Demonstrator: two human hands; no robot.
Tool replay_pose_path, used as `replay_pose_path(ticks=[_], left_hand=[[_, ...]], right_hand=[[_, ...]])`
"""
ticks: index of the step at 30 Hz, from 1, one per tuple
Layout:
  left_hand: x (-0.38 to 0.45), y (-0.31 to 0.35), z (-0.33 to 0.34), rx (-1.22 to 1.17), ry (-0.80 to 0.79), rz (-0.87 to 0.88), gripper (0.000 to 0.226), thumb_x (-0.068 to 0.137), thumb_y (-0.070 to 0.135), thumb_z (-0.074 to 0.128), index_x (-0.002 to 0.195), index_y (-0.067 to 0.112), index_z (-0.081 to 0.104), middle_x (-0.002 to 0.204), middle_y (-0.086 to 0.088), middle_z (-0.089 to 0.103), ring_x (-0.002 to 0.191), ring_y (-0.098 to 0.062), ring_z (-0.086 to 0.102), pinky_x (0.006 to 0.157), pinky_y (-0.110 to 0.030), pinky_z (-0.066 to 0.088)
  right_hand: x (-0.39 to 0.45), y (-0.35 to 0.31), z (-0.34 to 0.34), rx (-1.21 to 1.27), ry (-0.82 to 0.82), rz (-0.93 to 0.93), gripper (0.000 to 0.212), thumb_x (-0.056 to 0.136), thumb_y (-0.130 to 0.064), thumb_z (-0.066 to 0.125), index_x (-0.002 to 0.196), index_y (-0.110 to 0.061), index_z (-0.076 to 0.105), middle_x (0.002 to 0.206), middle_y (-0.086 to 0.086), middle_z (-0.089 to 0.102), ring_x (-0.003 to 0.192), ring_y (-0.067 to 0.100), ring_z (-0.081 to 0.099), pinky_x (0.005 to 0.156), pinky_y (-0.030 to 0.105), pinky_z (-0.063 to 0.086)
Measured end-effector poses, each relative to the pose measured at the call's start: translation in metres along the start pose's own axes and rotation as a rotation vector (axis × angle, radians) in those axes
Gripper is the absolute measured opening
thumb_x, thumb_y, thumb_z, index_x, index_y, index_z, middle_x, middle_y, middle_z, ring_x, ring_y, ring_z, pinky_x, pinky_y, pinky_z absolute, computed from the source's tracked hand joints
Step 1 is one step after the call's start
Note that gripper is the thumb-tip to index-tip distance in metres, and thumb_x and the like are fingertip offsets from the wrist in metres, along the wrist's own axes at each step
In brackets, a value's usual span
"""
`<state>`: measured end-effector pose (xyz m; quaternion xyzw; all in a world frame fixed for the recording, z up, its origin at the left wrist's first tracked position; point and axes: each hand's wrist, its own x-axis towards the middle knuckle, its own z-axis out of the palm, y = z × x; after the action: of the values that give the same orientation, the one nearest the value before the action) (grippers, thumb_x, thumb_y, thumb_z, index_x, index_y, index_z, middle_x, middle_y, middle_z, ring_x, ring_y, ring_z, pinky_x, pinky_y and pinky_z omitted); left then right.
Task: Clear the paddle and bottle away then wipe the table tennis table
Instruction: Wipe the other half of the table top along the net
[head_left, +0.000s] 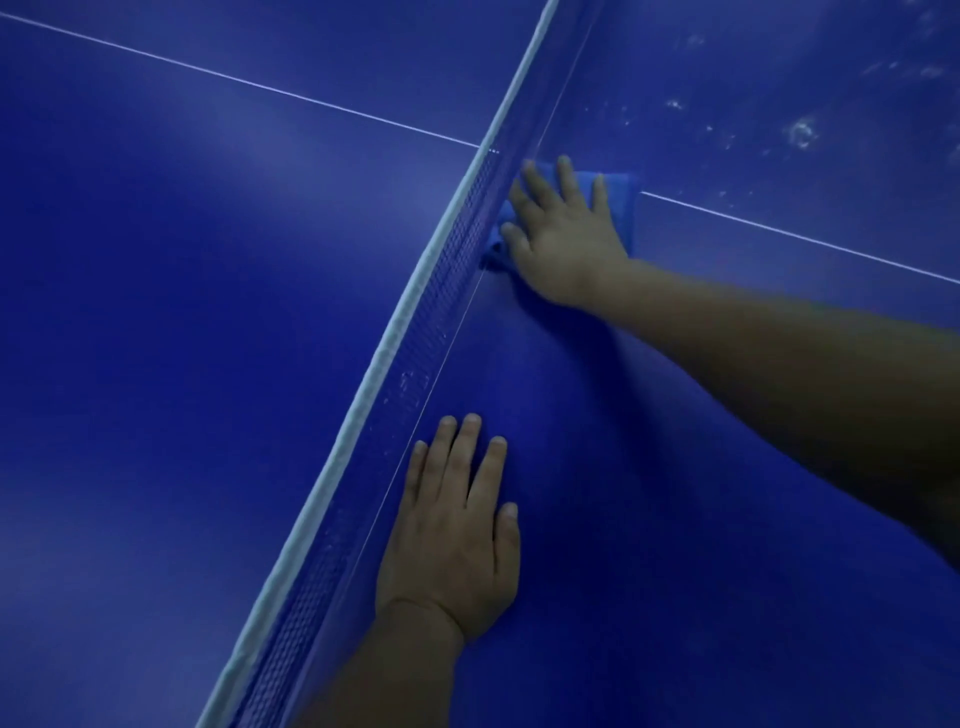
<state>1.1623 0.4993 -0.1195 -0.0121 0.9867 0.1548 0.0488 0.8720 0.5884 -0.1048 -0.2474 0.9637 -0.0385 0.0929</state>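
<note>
The right hand (563, 236) lies flat with fingers spread, pressing down on a blue cloth (621, 205) against the blue worktop (675, 467), just beside the net (415, 338). The forearm reaches in from the 4 o'clock edge of the view. The cloth shows beyond the fingertips toward 12 o'clock and at the thumb side, where it bunches against the foot of the net; it covers the spot where the white centre line (779, 231) meets the net.

The left hand (457, 535) rests palm down at 6 o'clock, fingers straight and close together, holding nothing, its little-finger side just beside the net.

The net runs from 7 o'clock to 12 o'clock, its white top tape (363, 395) on the left and the dark mesh below, standing between both hands and the far half of the worktop at 9 o'clock. The centre line carries on across that half toward 10 o'clock.

Pale smudges (800, 132) mark the worktop at 1 o'clock, well apart from the cloth. No paddle or bottle is in view, and no writing can be read.
</note>
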Motion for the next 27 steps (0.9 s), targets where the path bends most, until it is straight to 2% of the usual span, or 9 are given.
replay_pose_path(ticks=[3, 5, 9, 13, 15, 19, 23, 25, 27], left_hand=[[0.002, -0.001, -0.001, 0.004, -0.004, 0.008, 0.057, 0.098, 0.038, 0.032, 0.147, 0.012, 0.042, 0.162, -0.01, 0.025, 0.151, -0.025, 0.013, 0.118, -0.045, 0.011], [0.001, 0.0, 0.0, 0.005, -0.01, 0.01, 0.057, 0.098, 0.037, 0.032, 0.148, 0.012, 0.042, 0.162, -0.01, 0.025, 0.151, -0.025, 0.013, 0.118, -0.046, 0.011], [0.001, 0.0, -0.002, 0.008, -0.009, -0.003, 0.056, 0.098, 0.038, 0.031, 0.147, 0.012, 0.042, 0.162, -0.009, 0.025, 0.152, -0.024, 0.012, 0.118, -0.045, 0.011], [0.002, -0.001, -0.003, 0.022, -0.022, -0.008, 0.057, 0.098, 0.038, 0.03, 0.147, 0.012, 0.042, 0.161, -0.01, 0.026, 0.151, -0.024, 0.013, 0.118, -0.045, 0.01], [0.002, 0.001, -0.003, 0.017, -0.02, -0.007, 0.057, 0.098, 0.037, 0.03, 0.147, 0.012, 0.042, 0.161, -0.01, 0.026, 0.151, -0.023, 0.012, 0.118, -0.044, 0.008], [0.002, 0.001, -0.002, 0.006, -0.01, -0.001, 0.056, 0.097, 0.036, 0.032, 0.146, 0.012, 0.044, 0.16, -0.009, 0.029, 0.151, -0.022, 0.011, 0.118, -0.044, 0.008], [0.002, 0.001, -0.002, 0.006, -0.011, -0.003, 0.056, 0.097, 0.037, 0.031, 0.146, 0.012, 0.044, 0.16, -0.009, 0.029, 0.151, -0.022, 0.011, 0.118, -0.044, 0.008], [0.003, 0.0, -0.003, -0.002, -0.006, 0.0, 0.056, 0.097, 0.037, 0.032, 0.145, 0.012, 0.045, 0.159, -0.01, 0.03, 0.15, -0.022, 0.012, 0.118, -0.043, 0.007], [0.004, 0.0, -0.003, -0.002, -0.005, 0.005, 0.057, 0.096, 0.036, 0.032, 0.145, 0.01, 0.046, 0.159, -0.011, 0.031, 0.149, -0.023, 0.013, 0.118, -0.043, 0.006]], right_hand=[[-0.055, -0.021, 0.026, -0.03, 0.023, -0.248, 0.063, 0.102, -0.049, 0.02, 0.156, -0.018, 0.026, 0.166, 0.004, 0.014, 0.153, 0.03, 0.005, 0.119, 0.061, 0.003], [-0.048, -0.01, 0.02, -0.039, 0.017, -0.269, 0.062, 0.103, -0.05, 0.02, 0.156, -0.02, 0.025, 0.166, 0.001, 0.014, 0.153, 0.027, 0.004, 0.12, 0.058, 0.003], [0.003, -0.006, 0.002, 0.045, 0.04, 0.152, 0.06, 0.105, -0.045, 0.018, 0.159, -0.019, 0.013, 0.167, 0.0, 0.001, 0.153, 0.028, -0.007, 0.12, 0.058, -0.005], [0.005, -0.057, 0.017, -0.011, 0.001, 0.058, 0.06, 0.101, -0.037, 0.027, 0.154, -0.009, 0.026, 0.166, 0.009, 0.006, 0.152, 0.032, -0.01, 0.117, 0.061, -0.009], [0.013, -0.044, 0.012, -0.008, 0.019, 0.079, 0.059, 0.101, -0.036, 0.029, 0.153, -0.008, 0.028, 0.166, 0.008, 0.007, 0.152, 0.032, -0.008, 0.117, 0.061, -0.007], [-0.012, 0.04, 0.009, 0.089, 0.138, 0.472, 0.058, 0.105, -0.043, 0.019, 0.159, -0.023, 0.013, 0.167, -0.002, 0.003, 0.153, 0.03, -0.002, 0.119, 0.06, -0.003], [-0.063, 0.075, 0.02, 0.148, 0.169, 0.807, 0.062, 0.103, -0.048, 0.016, 0.159, -0.022, 0.011, 0.167, 0.0, 0.001, 0.152, 0.032, -0.004, 0.118, 0.062, -0.004], [-0.051, 0.047, 0.02, 0.159, 0.209, 0.809, 0.061, 0.105, -0.046, 0.02, 0.159, -0.022, 0.011, 0.167, 0.002, 0.002, 0.152, 0.034, -0.003, 0.118, 0.063, -0.003], [-0.027, 0.008, 0.016, 0.165, 0.193, 0.619, 0.057, 0.106, -0.045, 0.022, 0.159, -0.025, 0.014, 0.167, 0.002, 0.002, 0.152, 0.034, -0.003, 0.118, 0.063, -0.003]])
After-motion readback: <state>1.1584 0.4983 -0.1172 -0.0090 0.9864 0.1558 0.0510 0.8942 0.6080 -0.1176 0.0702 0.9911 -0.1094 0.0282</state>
